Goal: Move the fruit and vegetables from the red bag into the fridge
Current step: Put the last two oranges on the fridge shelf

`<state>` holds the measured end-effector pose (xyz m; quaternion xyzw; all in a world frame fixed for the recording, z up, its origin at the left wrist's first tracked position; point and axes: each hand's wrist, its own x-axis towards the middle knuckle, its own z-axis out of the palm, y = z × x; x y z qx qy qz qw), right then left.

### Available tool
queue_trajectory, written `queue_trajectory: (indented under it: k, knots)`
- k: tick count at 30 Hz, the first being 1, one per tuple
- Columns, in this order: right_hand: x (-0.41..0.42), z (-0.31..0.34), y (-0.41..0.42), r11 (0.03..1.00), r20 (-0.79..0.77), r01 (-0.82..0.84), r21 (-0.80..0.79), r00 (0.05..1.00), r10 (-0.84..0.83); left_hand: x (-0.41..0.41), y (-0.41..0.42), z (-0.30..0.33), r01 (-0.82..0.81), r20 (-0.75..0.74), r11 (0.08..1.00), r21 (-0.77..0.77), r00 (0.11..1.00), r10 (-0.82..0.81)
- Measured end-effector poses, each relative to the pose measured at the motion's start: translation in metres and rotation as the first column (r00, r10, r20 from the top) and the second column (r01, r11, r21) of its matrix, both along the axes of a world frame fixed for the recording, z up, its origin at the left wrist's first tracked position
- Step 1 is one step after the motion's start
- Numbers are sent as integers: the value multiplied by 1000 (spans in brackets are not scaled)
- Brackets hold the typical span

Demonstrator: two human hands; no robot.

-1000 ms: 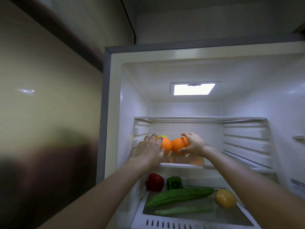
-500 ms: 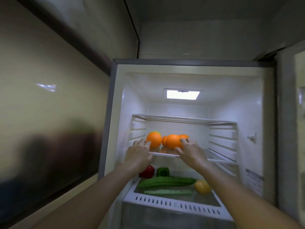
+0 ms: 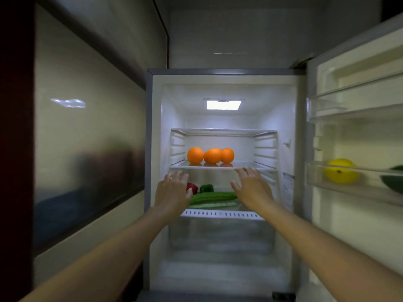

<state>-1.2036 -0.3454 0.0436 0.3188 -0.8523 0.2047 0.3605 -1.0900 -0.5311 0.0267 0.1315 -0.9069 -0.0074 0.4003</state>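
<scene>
Fridge (image 3: 224,79) door open, light on: three oranges (image 3: 212,155) sit in a row, touching, on the middle glass shelf (image 3: 246,165), w/ a red pepper (image 3: 193,187), green pepper (image 3: 206,188) and two long green veg (image 3: 212,198) on the shelf below. Both bare hands hover empty just in front of the glass shelf's front edge: left hand (image 3: 173,194) w/ fingers loosely spread, holding nothing; right hand (image 3: 250,188) likewise spread and relaxed, fingertips close to the shelf lip, contact unclear. A yellow fruit (image 3: 340,171) and part of a dark green item (image 3: 393,178) rest in the door rack (image 3: 316,179) at right. The red bag is out of view, so what remains in it can't be told. Judged step: oranges placed, hands free of them. Next move prob. calls for reaching to the bag for any produce left, then finding room on a shelf or in the door rack w/o nudging the oranges, which could roll
</scene>
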Motion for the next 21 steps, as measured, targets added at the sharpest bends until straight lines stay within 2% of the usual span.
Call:
queue_trajectory:
  k: [10,21]
  knots:
    - [164,-43,81,997,59,39,70,997,-43,157,82,-18,89,67,996,10,994,-89]
    - [253,-43,200,984,32,129,126,990,-134,210,182,-20,125,93,992,-4,988,-124]
